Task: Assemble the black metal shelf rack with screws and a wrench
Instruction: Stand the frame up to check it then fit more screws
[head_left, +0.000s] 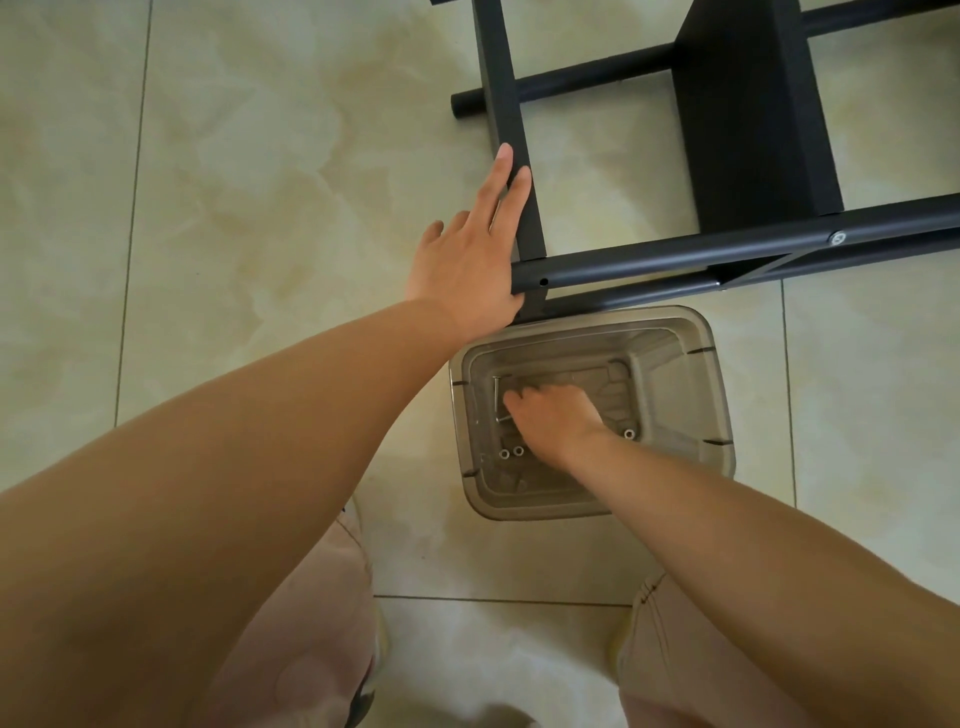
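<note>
The black metal shelf rack (727, 156) lies partly built on the pale tiled floor (234, 182), spreading forward and to the right of the left hand. Its finish is matte black throughout. Three round tubes show on the near side of it: one running rightward from the left hand's palm (675, 257) with an open screw hole near its left end, a second just below and behind that one, and a third farther off beyond the fingertips. One flat rectangular bar (511, 130) crosses them, running away from the hand, and one broad flat black panel (748, 109) stands to the right of it. A single silver screw head (837, 238) sits in the nearest tube, far right of both hands. Below the rack, touching or just beside its lower tube, is one translucent grey plastic bin (670, 332), directly under the right hand. The left hand (467, 260) lies flat with its fingers straight, the palm against the end of the nearest tube and the fingertips resting along the flat bar; it grips nothing. The right hand (553, 418) reaches down into the bin, back upward, fingers bent toward the bottom; whether it has hold of anything I cannot tell. Just left of its fingers lies one L-shaped hex wrench (497, 400). Three small silver screws show on the bin floor: two side by side (511, 452) below the fingers and one (629, 433) right of the wrist.
</note>
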